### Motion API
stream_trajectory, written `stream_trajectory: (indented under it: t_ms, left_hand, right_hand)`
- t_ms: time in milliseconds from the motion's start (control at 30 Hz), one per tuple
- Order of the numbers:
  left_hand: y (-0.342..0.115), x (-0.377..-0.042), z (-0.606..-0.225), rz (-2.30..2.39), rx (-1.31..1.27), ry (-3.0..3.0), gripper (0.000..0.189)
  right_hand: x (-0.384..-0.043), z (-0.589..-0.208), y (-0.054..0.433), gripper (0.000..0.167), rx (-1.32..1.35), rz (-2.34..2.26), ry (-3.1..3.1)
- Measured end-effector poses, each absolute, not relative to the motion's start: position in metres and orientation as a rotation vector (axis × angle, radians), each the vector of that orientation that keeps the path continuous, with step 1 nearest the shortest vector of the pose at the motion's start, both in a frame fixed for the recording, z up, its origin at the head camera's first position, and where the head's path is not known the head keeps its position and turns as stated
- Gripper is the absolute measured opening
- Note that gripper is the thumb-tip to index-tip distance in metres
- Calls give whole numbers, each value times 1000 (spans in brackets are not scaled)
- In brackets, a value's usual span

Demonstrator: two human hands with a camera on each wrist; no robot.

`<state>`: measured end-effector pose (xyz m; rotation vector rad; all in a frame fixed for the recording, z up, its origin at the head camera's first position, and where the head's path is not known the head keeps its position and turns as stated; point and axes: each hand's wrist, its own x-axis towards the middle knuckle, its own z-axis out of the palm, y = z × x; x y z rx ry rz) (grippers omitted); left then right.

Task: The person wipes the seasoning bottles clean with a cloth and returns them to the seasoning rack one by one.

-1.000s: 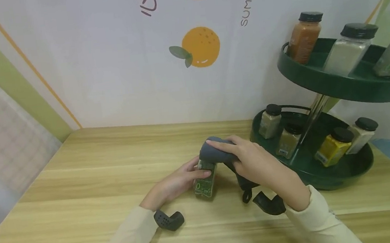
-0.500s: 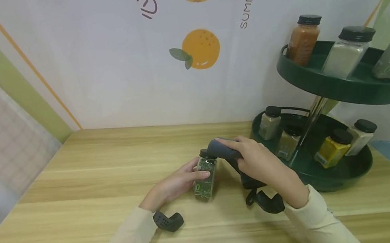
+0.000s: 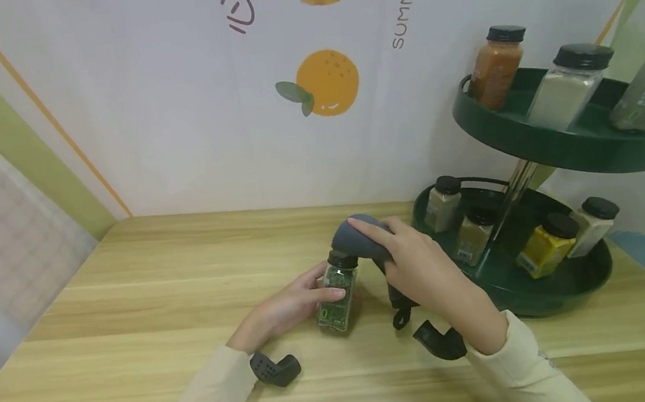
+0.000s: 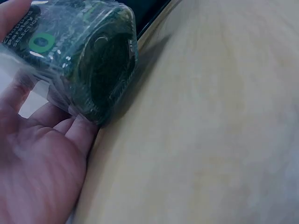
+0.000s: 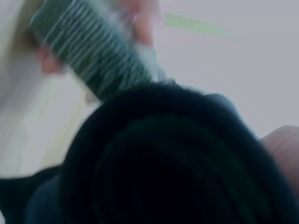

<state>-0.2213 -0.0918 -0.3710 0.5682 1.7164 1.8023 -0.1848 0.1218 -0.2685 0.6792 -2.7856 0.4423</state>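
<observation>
My left hand [image 3: 287, 310] grips a clear spice jar [image 3: 333, 314] of green dried herbs, thumb across its front. The jar leans slightly, its black lid [image 3: 342, 260] uppermost; in the left wrist view the jar's base [image 4: 111, 70] shows close over the wood. My right hand [image 3: 419, 259] holds a dark blue-grey folded cloth [image 3: 356, 238] at the lid's upper right, partly overlapping it. From the cloth's lower end hangs a small black loop [image 3: 401, 317]. Up close in the right wrist view, the rolled cloth [image 5: 159, 140] hides the lid and most of the right hand.
A two-tier green rack [image 3: 556, 151] stands on the right. Its upper tier carries an orange jar [image 3: 496, 68] and others; several jars, one with yellow contents [image 3: 547, 248], sit below. Black curved pieces [image 3: 276, 369] are at both wrists. A printed curtain [image 3: 200, 122] hangs behind the wooden table [image 3: 148, 294].
The cloth first covered the jar's lid, then slid right and uncovered it. Now it is back up and left, over the lid's upper right side. The left hand keeps its grip on the jar.
</observation>
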Motion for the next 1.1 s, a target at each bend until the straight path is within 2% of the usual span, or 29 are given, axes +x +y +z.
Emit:
stream_trajectory:
  t_ms: [133, 233, 567, 933, 1100]
  left_hand:
    - [-92, -219, -373, 1761, 594, 1761, 72]
    - [-90, -219, -372, 1748, 637, 1768, 72]
    - [-88, -216, -371, 1745, 655, 1760, 76]
    - [-89, -215, -373, 1727, 612, 1761, 77]
    - [-90, -215, -372, 1729, 623, 1765, 77]
  right_hand:
    - [-177, -271, 115, 76, 835, 450, -2771]
    - [-176, -270, 114, 77, 848, 434, -2809]
    - [-178, -269, 116, 70, 748, 403, -2876]
    - [-185, -272, 120, 56, 487, 270, -2968]
    - [-183, -268, 125, 60, 469, 255, -2905]
